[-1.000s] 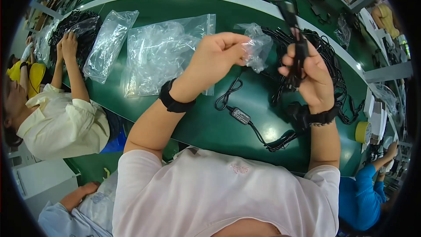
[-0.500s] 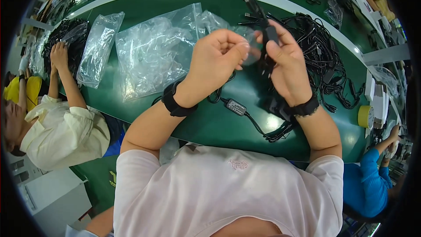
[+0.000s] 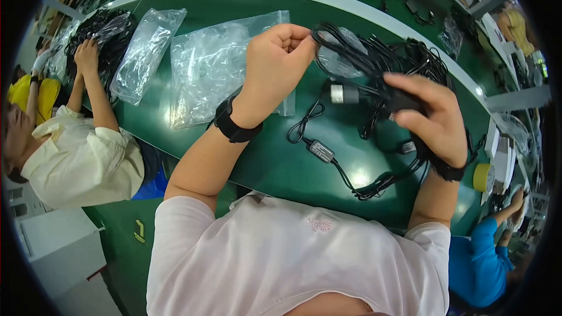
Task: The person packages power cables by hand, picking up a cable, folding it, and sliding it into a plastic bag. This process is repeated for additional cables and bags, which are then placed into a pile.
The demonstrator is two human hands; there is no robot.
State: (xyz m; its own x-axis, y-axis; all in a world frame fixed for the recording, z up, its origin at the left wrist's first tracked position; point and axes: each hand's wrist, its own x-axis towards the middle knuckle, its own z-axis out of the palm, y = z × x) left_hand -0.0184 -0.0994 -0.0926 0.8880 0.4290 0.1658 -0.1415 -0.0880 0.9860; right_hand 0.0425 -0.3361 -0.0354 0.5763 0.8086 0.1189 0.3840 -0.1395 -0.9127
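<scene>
My left hand point(image 3: 280, 70) is closed in a pinch at the looped end of a coiled black cable point(image 3: 345, 47). Across from it, my right hand point(image 3: 436, 118) has its thumb and fingers round a dark block on the same bundle; its fingers partly cover the block. A black connector with a white label point(image 3: 344, 93) sticks out to the left of this bundle. Below, on the green table, lies another black cable with a small labelled inline box point(image 3: 321, 151). A clear plastic bag point(image 3: 341, 58) shows behind the held cable.
A large clear bag of crumpled plastic point(image 3: 208, 73) and a long clear bag point(image 3: 147, 52) lie left. A heap of black cables point(image 3: 430, 61) is behind my right hand. Yellow tape point(image 3: 483, 177) stands right. A co-worker's hands point(image 3: 86, 57) touch a cable pile at far left.
My right hand has moved right and nearer, lowering the black bundle from upright to slanting. My left hand has shifted slightly left and up, now at the cable's loop.
</scene>
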